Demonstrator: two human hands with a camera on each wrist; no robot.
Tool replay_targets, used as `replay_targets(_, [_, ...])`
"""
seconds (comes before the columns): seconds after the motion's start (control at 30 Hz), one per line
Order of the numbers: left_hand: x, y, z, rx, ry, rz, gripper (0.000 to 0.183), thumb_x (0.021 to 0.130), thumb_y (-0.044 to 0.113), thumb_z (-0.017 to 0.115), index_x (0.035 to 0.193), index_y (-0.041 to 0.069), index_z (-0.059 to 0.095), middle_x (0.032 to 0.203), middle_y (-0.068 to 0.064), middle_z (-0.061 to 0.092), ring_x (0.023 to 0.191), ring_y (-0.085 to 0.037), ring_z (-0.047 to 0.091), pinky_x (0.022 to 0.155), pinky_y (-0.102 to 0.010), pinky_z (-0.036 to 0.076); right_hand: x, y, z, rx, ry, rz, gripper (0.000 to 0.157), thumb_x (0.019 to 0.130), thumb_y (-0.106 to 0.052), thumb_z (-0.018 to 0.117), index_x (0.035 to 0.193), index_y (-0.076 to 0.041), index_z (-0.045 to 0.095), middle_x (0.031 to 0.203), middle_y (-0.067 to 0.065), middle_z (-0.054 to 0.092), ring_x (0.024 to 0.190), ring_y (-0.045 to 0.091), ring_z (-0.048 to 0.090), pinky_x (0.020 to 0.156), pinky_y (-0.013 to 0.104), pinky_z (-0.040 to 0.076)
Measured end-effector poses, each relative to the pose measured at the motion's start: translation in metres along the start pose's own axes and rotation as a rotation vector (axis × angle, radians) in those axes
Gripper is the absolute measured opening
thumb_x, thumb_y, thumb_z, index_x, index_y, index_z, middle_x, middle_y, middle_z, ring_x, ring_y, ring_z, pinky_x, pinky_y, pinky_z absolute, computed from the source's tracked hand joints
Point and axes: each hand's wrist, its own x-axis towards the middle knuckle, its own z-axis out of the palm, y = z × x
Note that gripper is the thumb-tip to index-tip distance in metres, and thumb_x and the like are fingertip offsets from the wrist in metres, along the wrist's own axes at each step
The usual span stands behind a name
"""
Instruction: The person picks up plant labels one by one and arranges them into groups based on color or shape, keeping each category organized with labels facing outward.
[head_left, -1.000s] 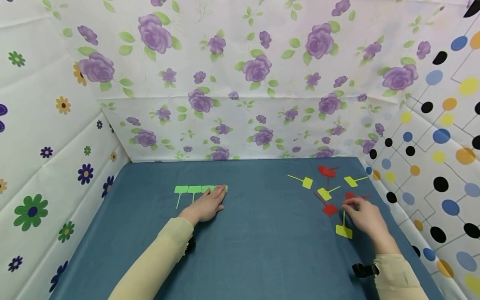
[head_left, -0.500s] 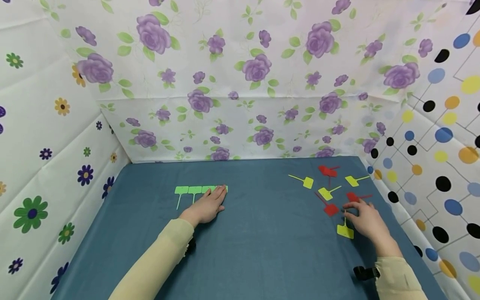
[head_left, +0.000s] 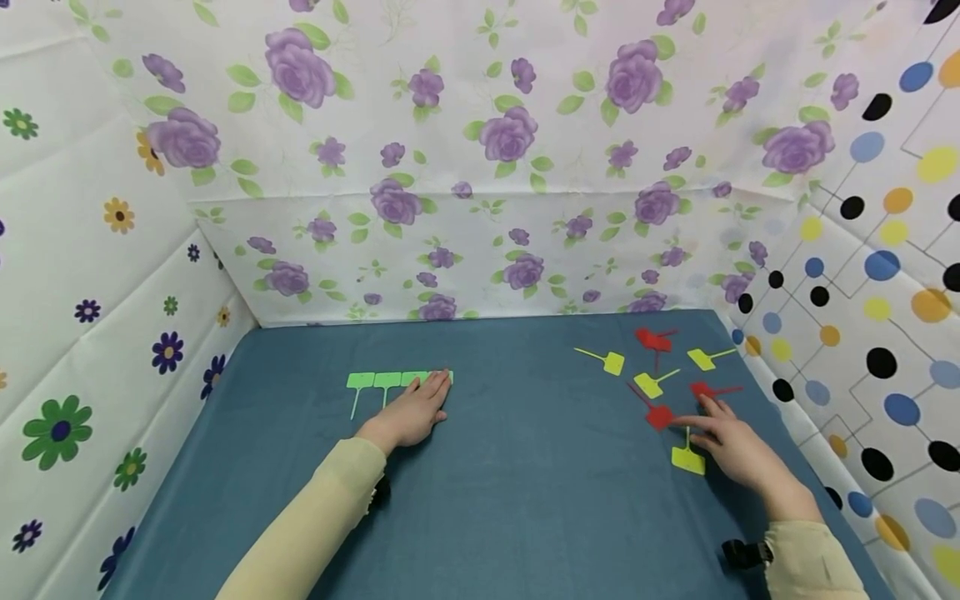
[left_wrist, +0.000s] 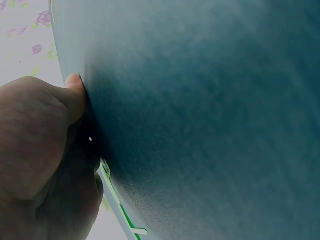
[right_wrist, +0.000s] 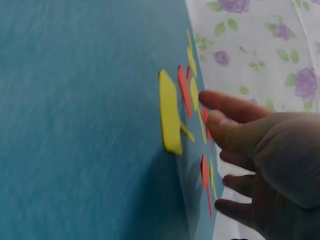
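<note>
A row of green T-shaped plant labels (head_left: pixel 373 380) lies edge to edge at the left, stems toward me. My left hand (head_left: pixel 411 412) rests on the row's right end with fingers straight, hiding part of it. At the right, my right hand (head_left: pixel 738 450) hovers just beside a yellow plant label (head_left: pixel 687 461), thumb and fingers spread. In the right wrist view the fingertips stand apart from that yellow label (right_wrist: pixel 170 115). A red plant label (head_left: pixel 660 417) lies just past the index fingertip; another red one (head_left: pixel 701 390) lies beyond the other fingers.
More yellow labels (head_left: pixel 648 385) and red labels (head_left: pixel 654 340) lie scattered at the far right of the blue cloth-covered table (head_left: pixel 517 467). Flower-printed cloth (head_left: pixel 487 250) hangs at the back, with patterned cloth at both sides. A black strap device (head_left: pixel 742 553) sits on the right wrist.
The right hand's thumb and fingers have spread from close together near the yellow label's stem, and the hand has shifted slightly right. The left hand stays in place.
</note>
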Motion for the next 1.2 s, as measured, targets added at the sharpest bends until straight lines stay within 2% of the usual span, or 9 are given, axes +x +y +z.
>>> replay_targets(0.17, [0.0, 0.0, -0.001, -0.013, -0.001, 0.007, 0.065, 0.118, 0.028, 0.044, 0.17, -0.001, 0.019, 0.178, -0.018, 0.009, 0.164, -0.033, 0.01, 0.133, -0.055, 0.01, -0.004, 0.002, -0.003, -0.01, -0.019, -0.075, 0.033, 0.101, -0.009, 0.074, 0.132, -0.021, 0.08, 0.17, 0.035, 0.023, 0.156, 0.061, 0.009, 0.109, 0.083, 0.029])
replay_targets(0.3, [-0.003, 0.0, -0.003, -0.024, 0.006, 0.018, 0.064, 0.118, 0.025, 0.045, 0.169, -0.003, 0.02, 0.178, -0.02, 0.011, 0.164, -0.035, 0.012, 0.132, -0.056, 0.011, -0.008, 0.004, -0.006, -0.045, -0.026, -0.151, 0.037, 0.093, -0.013, 0.083, 0.127, -0.027, 0.082, 0.17, 0.032, 0.028, 0.156, 0.06, 0.011, 0.111, 0.084, 0.027])
replay_targets(0.47, [-0.003, 0.0, -0.004, -0.029, 0.011, 0.02, 0.064, 0.117, 0.024, 0.046, 0.169, -0.005, 0.02, 0.177, -0.022, 0.011, 0.164, -0.037, 0.013, 0.132, -0.057, 0.012, -0.007, 0.007, -0.006, -0.122, -0.046, -0.178, 0.047, 0.085, -0.023, 0.09, 0.13, -0.03, 0.081, 0.169, 0.03, 0.031, 0.156, 0.059, 0.016, 0.112, 0.085, 0.022])
replay_targets(0.7, [-0.001, 0.001, -0.006, -0.01, 0.004, 0.016, 0.065, 0.118, 0.026, 0.045, 0.169, -0.004, 0.019, 0.178, -0.021, 0.01, 0.164, -0.036, 0.012, 0.132, -0.056, 0.012, -0.005, 0.005, -0.006, -0.255, -0.044, -0.234, 0.051, 0.083, -0.023, 0.091, 0.132, -0.032, 0.08, 0.165, 0.028, 0.04, 0.154, 0.057, 0.025, 0.113, 0.083, 0.027])
replay_targets(0.87, [0.001, -0.002, -0.001, -0.041, 0.014, 0.02, 0.064, 0.118, 0.025, 0.045, 0.169, -0.004, 0.02, 0.178, -0.021, 0.011, 0.164, -0.037, 0.011, 0.132, -0.057, 0.01, -0.004, 0.004, -0.008, -0.315, -0.031, -0.306, 0.051, 0.081, -0.022, 0.094, 0.13, -0.031, 0.081, 0.162, 0.025, 0.047, 0.152, 0.056, 0.03, 0.113, 0.08, 0.03])
replay_targets(1.0, [0.003, -0.006, 0.004, -0.064, 0.028, 0.032, 0.063, 0.117, 0.023, 0.046, 0.169, -0.004, 0.021, 0.177, -0.022, 0.012, 0.164, -0.039, 0.012, 0.131, -0.059, 0.009, -0.001, 0.004, -0.008, -0.346, -0.013, -0.353, 0.048, 0.078, -0.022, 0.097, 0.123, -0.03, 0.084, 0.158, 0.022, 0.053, 0.151, 0.056, 0.034, 0.112, 0.079, 0.033])
replay_targets(1.2, [0.0, 0.0, -0.001, -0.038, 0.0, 0.004, 0.063, 0.118, 0.023, 0.043, 0.169, -0.004, 0.019, 0.178, -0.021, 0.01, 0.164, -0.037, 0.01, 0.133, -0.056, 0.008, 0.008, -0.004, -0.008, -0.365, -0.035, -0.356, 0.04, 0.076, -0.014, 0.098, 0.104, -0.034, 0.079, 0.154, 0.021, 0.057, 0.151, 0.057, 0.034, 0.113, 0.08, 0.031])
